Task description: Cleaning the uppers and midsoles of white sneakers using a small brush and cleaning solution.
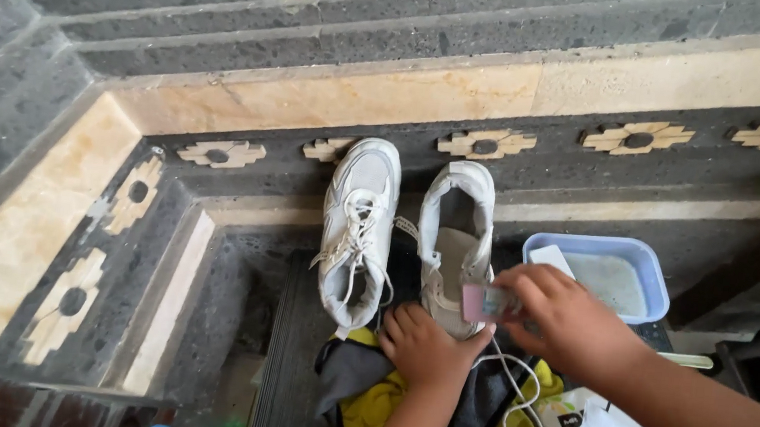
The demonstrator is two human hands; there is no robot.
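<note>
1. The left hand (426, 346) presses down on the toe of the right-side white shoe (456, 249), fingers curled over it
2. The right hand (565, 320) pinches a small pinkish card-like object (486, 303) just above that shoe's opening
3. A second white shoe (358, 230) leans just left of the grip
4. A blue tub (652, 277) sits behind the right hand; a yellow-grey cloth (362, 398) lies under the left wrist

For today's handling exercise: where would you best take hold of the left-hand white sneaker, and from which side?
Grip the laced sneaker across its narrow middle, coming from its open left side. It lies lengthwise, toe towards the person; the other sneaker and the left hand crowd its right, so the left flank seems freest.
</note>
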